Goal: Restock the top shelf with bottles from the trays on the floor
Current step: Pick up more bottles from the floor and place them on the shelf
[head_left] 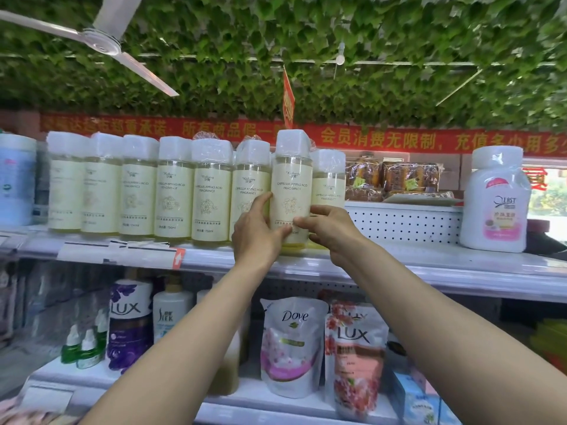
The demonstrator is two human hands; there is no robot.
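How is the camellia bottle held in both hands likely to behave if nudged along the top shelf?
The camellia bottle is tall and narrow, so it probably tips easily. It looks full, so likely heavy. Its plastic wrap may slip under the left hand and right hand.

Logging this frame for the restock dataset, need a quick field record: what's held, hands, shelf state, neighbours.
held item: camellia bottle, upright, at the top shelf front edge
left hand: grips the bottle's left side
right hand: pinches its lower right side
row: matching bottles lined up to the left, one more behind right
right end: white Olast bottle
shelf below: Dove pouch, Lux pouch
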